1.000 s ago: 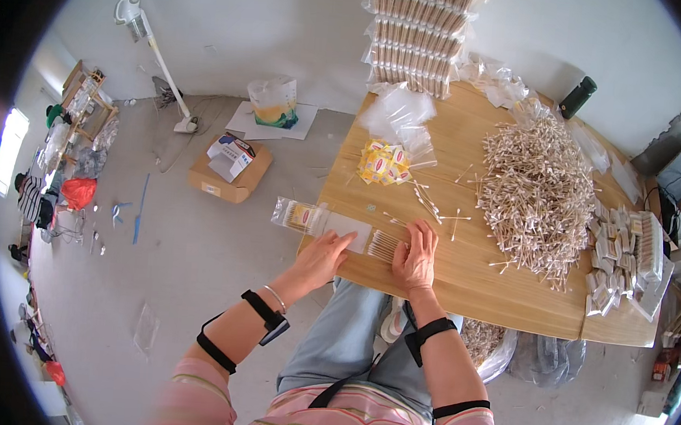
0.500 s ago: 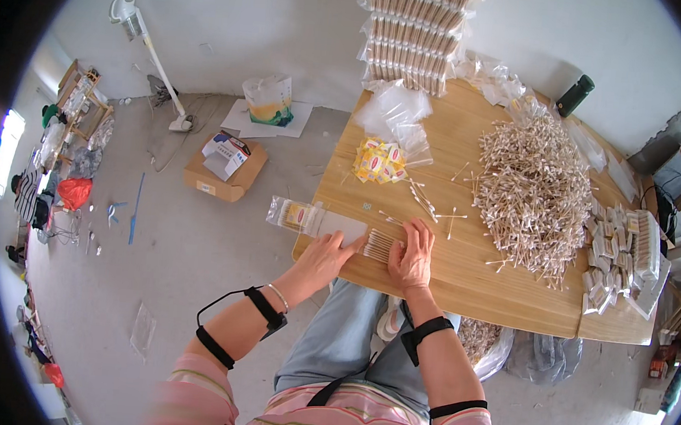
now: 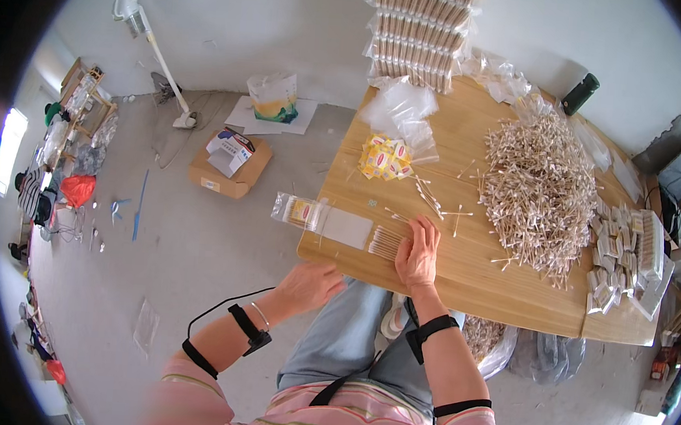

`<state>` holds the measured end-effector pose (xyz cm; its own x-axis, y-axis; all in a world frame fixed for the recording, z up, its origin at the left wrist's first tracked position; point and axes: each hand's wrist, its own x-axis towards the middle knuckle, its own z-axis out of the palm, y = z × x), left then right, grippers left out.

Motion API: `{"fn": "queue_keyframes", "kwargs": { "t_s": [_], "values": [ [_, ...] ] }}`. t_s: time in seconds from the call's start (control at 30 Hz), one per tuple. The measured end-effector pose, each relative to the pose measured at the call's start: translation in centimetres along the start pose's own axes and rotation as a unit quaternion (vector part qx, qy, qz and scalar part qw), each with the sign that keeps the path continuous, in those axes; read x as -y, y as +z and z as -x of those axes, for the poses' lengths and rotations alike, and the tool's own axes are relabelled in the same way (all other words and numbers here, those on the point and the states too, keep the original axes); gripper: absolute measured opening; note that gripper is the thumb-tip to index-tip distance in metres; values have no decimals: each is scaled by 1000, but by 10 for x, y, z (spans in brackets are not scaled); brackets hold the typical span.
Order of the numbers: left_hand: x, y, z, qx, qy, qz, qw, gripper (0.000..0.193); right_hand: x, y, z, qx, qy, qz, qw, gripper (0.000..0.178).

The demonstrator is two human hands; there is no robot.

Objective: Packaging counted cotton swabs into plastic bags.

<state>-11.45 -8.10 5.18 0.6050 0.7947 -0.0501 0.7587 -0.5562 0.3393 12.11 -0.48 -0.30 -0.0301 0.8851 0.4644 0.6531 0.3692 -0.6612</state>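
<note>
A row of cotton swabs [image 3: 386, 243] lies flat near the table's front edge. Against its right end rests my right hand [image 3: 420, 253], thumb and fingers apart, touching the swab tips. My left hand [image 3: 312, 285] is off the front edge of the table, fingers curled in; whatever they may hold is hidden. To the left of the row is a white card [image 3: 346, 229]. Beyond the card, a clear bag [image 3: 299, 210] with swabs and a yellow label inside sticks out past the table's left edge.
A large heap of loose swabs [image 3: 535, 198] covers the table's right side, beside small packs [image 3: 615, 259]. Yellow labels [image 3: 384, 158], clear bags [image 3: 403, 114] and stacked swab packs [image 3: 416, 40] are farther back. A green bottle [image 3: 580, 94] stands behind. A cardboard box [image 3: 229, 169] sits on the floor.
My left hand has drawn back from the card and swabs, toward me, and off the table edge, uncovering the card. My right hand stays at the swabs' right end.
</note>
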Motion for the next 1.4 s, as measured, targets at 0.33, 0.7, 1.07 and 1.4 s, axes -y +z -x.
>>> {"fn": "queue_keyframes", "kwargs": {
  "t_s": [0.33, 0.7, 1.07, 1.4],
  "values": [
    [-8, 1, -59, -106, -98, -11, 989, 46, 0, 2, 1, 1, -6, 11, 1000, 39],
    [11, 21, 25, -55, -51, 83, 994, 17, 0, 1, 1, 28, 9, 7, 1000, 41],
    [-11, 12, -15, -184, -115, -13, 976, 38, -2, 3, 1, 27, -3, 13, 1000, 42],
    [-9, 18, -10, -120, -66, 1, 991, 40, -1, 2, 1, 8, -11, 26, 1000, 38]
  ]
}}
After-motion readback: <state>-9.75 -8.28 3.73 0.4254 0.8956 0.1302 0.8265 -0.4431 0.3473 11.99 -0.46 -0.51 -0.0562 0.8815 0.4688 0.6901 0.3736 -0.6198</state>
